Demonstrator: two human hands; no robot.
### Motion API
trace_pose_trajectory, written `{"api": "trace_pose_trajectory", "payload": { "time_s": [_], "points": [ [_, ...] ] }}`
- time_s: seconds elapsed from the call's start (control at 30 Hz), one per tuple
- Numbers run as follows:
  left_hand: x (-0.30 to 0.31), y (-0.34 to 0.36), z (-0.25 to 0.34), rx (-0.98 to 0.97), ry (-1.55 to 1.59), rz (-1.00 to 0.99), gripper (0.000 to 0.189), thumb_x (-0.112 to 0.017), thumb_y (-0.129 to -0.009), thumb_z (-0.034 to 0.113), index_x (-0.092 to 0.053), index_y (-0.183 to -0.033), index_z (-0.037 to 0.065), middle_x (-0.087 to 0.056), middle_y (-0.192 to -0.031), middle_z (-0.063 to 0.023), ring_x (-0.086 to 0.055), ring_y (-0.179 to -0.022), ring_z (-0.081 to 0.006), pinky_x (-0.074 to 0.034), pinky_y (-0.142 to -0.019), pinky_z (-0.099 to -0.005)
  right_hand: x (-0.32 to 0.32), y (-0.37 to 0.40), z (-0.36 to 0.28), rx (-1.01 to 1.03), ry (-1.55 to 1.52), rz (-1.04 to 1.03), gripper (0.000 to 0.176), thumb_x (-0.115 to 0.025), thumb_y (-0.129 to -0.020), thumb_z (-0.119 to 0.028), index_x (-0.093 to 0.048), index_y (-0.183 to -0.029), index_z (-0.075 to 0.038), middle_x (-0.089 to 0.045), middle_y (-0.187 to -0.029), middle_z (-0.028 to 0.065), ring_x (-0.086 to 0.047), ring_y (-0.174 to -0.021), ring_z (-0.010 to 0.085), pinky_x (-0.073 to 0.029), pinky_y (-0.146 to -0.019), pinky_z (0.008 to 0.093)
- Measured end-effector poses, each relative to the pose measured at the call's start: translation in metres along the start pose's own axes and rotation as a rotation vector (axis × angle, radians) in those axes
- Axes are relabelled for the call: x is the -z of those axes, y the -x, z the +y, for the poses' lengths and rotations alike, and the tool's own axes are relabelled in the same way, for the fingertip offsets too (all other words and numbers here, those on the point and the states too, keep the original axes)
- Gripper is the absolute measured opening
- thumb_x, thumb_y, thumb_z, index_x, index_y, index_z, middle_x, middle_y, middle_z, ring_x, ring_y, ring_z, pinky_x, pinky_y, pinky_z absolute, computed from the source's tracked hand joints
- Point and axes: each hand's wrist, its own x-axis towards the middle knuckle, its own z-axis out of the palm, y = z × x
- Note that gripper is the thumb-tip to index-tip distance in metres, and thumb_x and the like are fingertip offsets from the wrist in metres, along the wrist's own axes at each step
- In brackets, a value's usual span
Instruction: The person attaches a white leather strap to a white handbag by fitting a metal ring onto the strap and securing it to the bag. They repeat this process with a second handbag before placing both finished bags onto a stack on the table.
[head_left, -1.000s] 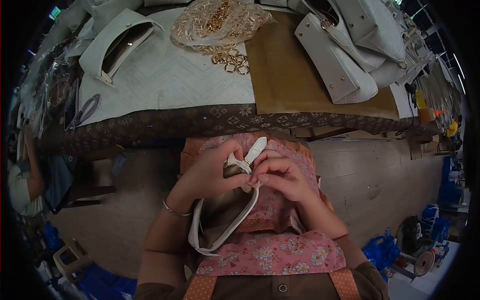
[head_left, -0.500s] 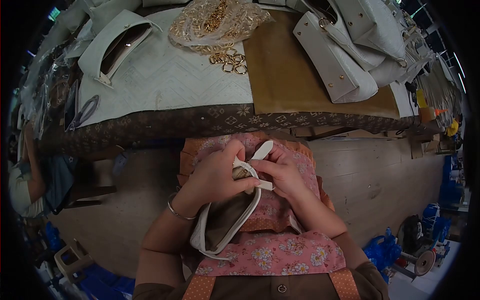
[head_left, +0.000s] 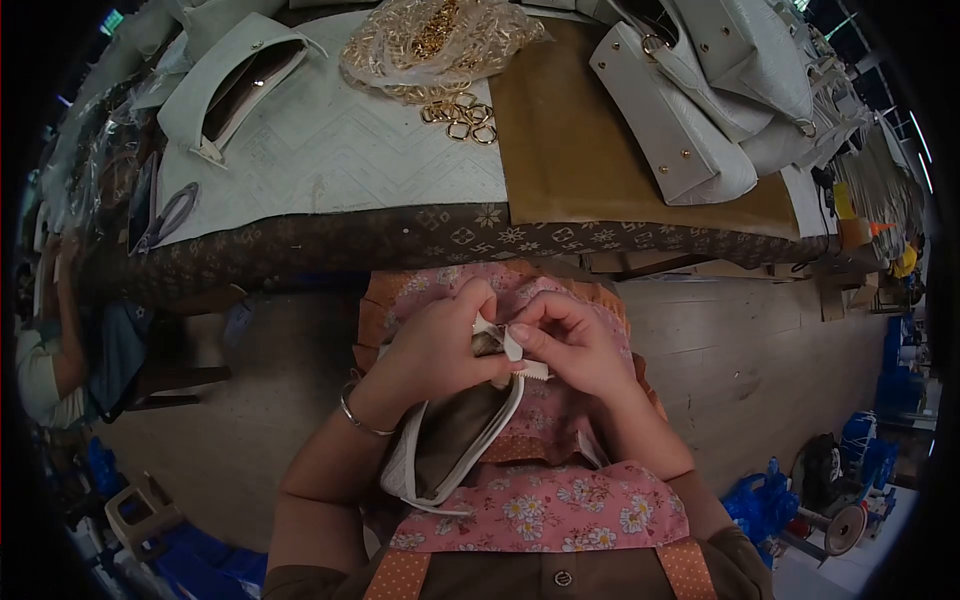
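Observation:
A small white bag (head_left: 400, 462) with a brown lining lies in my lap, its mouth facing up. My left hand (head_left: 437, 342) is closed on the bag's upper end, with thumb and fingers around the edge. A white zipper end (head_left: 536, 371) with visible teeth sticks out below my left thumb. My right hand (head_left: 577, 345) pinches a narrow white tab (head_left: 513, 344) beside the left fingers. The spot where tab and bag meet is partly hidden by the fingers.
On the table stand a white bag (head_left: 225, 90) at left and stacked white handbags (head_left: 665, 130) at right. Gold rings (head_left: 468, 120) lie by a plastic bag of gold hardware (head_left: 400, 50). Scissors (head_left: 172, 215) rest near the left edge. Another person's arm (head_left: 68, 330) shows at far left.
The white tab, which pointed up and right, is now folded down between my fingers. My right hand has turned and shifted slightly; my left hand keeps its hold.

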Motion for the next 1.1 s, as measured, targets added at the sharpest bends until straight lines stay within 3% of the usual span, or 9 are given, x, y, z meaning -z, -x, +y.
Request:
{"api": "trace_pose_trajectory", "payload": {
  "time_s": [0.07, 0.23, 0.3, 0.33, 0.4, 0.73, 0.8, 0.93, 1.1],
  "points": [
    [0.0, 0.0, 0.0, -0.013, 0.033, -0.005, 0.05, -0.081, -0.062, 0.027, -0.043, -0.086, 0.005, -0.049, -0.074, -0.0073, -0.048, -0.067, -0.0147, -0.041, -0.059, -0.0295, 0.001, -0.004, 0.004, -0.137, -0.189, -0.072, 0.01, -0.064, -0.084, -0.009, -0.057, -0.088, -0.003, -0.06, -0.084, 0.0, -0.056, -0.073, 0.005, -0.045, -0.062, 0.0188],
    [0.013, -0.003, -0.016, -0.124, 0.182, -0.123, 0.034, -0.069, -0.071, 0.013, -0.044, -0.091, 0.005, -0.049, -0.072, -0.0016, -0.046, -0.069, -0.0079, -0.038, -0.058, -0.0251, 0.0, -0.014, 0.013, -0.16, -0.268, -0.075, 0.016, -0.068, -0.081, -0.01, -0.055, -0.089, -0.004, -0.059, -0.079, -0.0011, -0.056, -0.069, 0.0048, -0.045, -0.059, 0.018],
    [0.016, -0.006, -0.026, 0.097, 0.491, -0.272, 0.025, -0.063, -0.07, 0.01, -0.048, -0.09, 0.005, -0.053, -0.069, -0.0018, -0.047, -0.062, -0.0092, -0.038, -0.053, -0.0255, 0.001, -0.017, 0.014, -0.212, -0.295, -0.086, 0.017, -0.069, -0.08, -0.01, -0.055, -0.089, -0.005, -0.058, -0.078, -0.0017, -0.055, -0.068, 0.0049, -0.045, -0.058, 0.0179],
    [0.018, -0.006, -0.027, 0.098, 0.494, -0.271, 0.025, -0.063, -0.07, 0.01, -0.048, -0.09, 0.005, -0.053, -0.069, -0.0018, -0.047, -0.062, -0.0092, -0.038, -0.053, -0.0255, 0.001, -0.018, 0.014, -0.227, -0.273, -0.095, 0.018, -0.07, -0.079, -0.011, -0.055, -0.088, -0.005, -0.058, -0.078, -0.002, -0.055, -0.067, 0.0049, -0.045, -0.058, 0.0182],
    [0.02, -0.006, -0.029, 0.17, 0.51, -0.376, 0.027, -0.047, -0.071, -0.005, -0.043, -0.095, 0.006, -0.05, -0.075, 0.0028, -0.043, -0.068, -0.002, -0.033, -0.057, -0.018, 0.0, -0.019, 0.015, -0.246, -0.249, -0.107, 0.019, -0.071, -0.079, -0.011, -0.055, -0.087, -0.005, -0.058, -0.077, -0.0023, -0.055, -0.067, 0.0048, -0.045, -0.058, 0.0185],
    [0.015, -0.006, -0.037, 0.133, 0.499, -0.371, 0.03, -0.05, -0.069, -0.005, -0.044, -0.096, 0.005, -0.05, -0.078, 0.0016, -0.045, -0.072, -0.0036, -0.035, -0.06, -0.0184, -0.003, -0.02, 0.023, -0.166, -0.158, -0.092, 0.018, -0.071, -0.077, -0.006, -0.054, -0.084, -0.006, -0.057, -0.076, -0.004, -0.052, -0.067, 0.0024, -0.042, -0.057, 0.017],
    [0.011, -0.006, -0.043, 0.048, 0.516, -0.299, 0.026, -0.06, -0.07, 0.006, -0.049, -0.094, 0.006, -0.053, -0.069, -0.0003, -0.048, -0.063, -0.0064, -0.038, -0.054, -0.0232, -0.003, -0.02, 0.022, -0.169, -0.165, -0.089, 0.018, -0.07, -0.077, -0.005, -0.054, -0.084, -0.006, -0.056, -0.076, -0.0042, -0.052, -0.067, 0.0022, -0.041, -0.057, 0.0168],
    [0.012, -0.005, -0.04, 0.06, 0.494, -0.291, 0.027, -0.063, -0.07, 0.007, -0.049, -0.092, 0.006, -0.054, -0.068, -0.0009, -0.048, -0.063, -0.0068, -0.038, -0.054, -0.0235, -0.005, -0.019, 0.02, -0.153, -0.14, -0.09, 0.017, -0.069, -0.077, -0.003, -0.054, -0.085, -0.006, -0.056, -0.076, -0.0046, -0.051, -0.067, 0.0016, -0.041, -0.056, 0.0161],
    [0.02, -0.004, -0.026, 0.03, 0.354, -0.362, 0.032, -0.068, -0.072, 0.004, -0.045, -0.094, 0.007, -0.049, -0.076, 0.0026, -0.045, -0.073, -0.0042, -0.037, -0.063, -0.0192, -0.006, -0.017, 0.02, -0.125, -0.113, -0.085, 0.017, -0.069, -0.077, -0.003, -0.054, -0.084, -0.006, -0.055, -0.075, -0.0052, -0.05, -0.066, 0.0011, -0.04, -0.056, 0.0153]
  ]
}}
